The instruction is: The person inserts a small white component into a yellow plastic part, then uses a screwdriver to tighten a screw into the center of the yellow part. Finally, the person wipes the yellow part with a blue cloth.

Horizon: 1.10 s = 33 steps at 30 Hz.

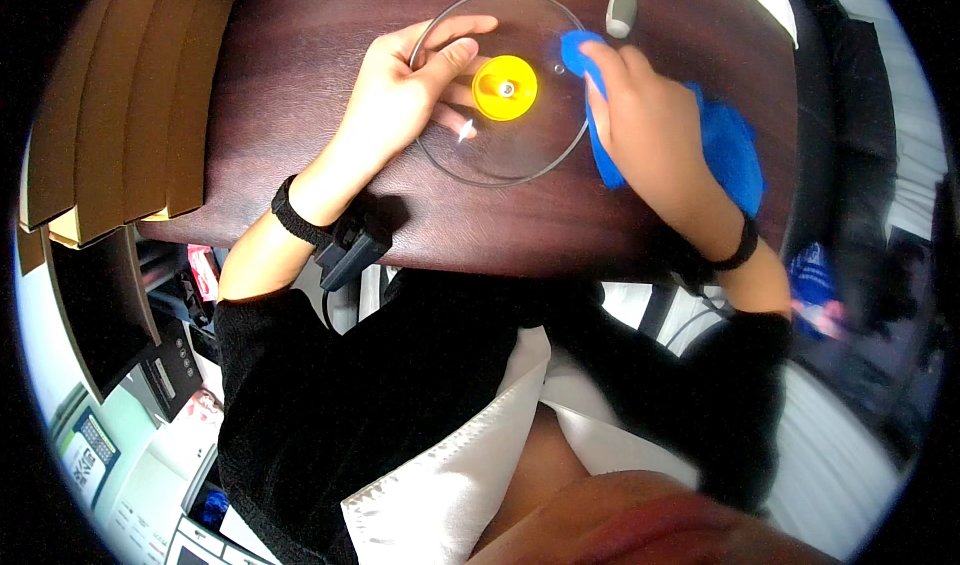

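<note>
With our left hand (400,90) we grip the left rim of the clear glass lid (530,150), thumb laid over it, the other fingers spread apart and seen through the glass beside the yellow knob (490,105). The lid is over the dark red-brown table (290,135). Our right hand (650,115) pinches a bunched blue cloth (735,145) between thumb and fingers at the lid's right rim; we cannot tell how firmly it presses.
</note>
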Each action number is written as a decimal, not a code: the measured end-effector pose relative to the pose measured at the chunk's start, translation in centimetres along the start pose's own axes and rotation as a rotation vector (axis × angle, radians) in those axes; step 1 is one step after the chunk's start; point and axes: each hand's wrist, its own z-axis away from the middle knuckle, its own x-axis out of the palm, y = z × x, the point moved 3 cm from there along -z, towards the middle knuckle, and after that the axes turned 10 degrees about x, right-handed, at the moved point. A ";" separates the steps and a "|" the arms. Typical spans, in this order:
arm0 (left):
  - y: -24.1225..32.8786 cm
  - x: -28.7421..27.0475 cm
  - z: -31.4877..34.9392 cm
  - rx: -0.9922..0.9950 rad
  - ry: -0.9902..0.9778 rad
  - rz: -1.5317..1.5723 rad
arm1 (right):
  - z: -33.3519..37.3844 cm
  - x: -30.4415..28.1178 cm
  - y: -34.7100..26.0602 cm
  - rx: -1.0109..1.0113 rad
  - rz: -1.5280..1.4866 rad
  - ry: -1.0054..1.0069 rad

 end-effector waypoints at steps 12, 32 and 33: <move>-0.1 0.4 0.8 -0.060 0.110 0.124 | 3.9 0.3 -3.1 0.022 -0.357 -0.530; -3.4 -0.8 0.0 -0.071 0.177 0.366 | -2.6 1.6 -9.8 -0.197 -0.421 0.154; -3.4 -0.8 0.1 -0.079 0.161 0.343 | -2.9 1.4 -9.6 -0.187 -0.356 0.171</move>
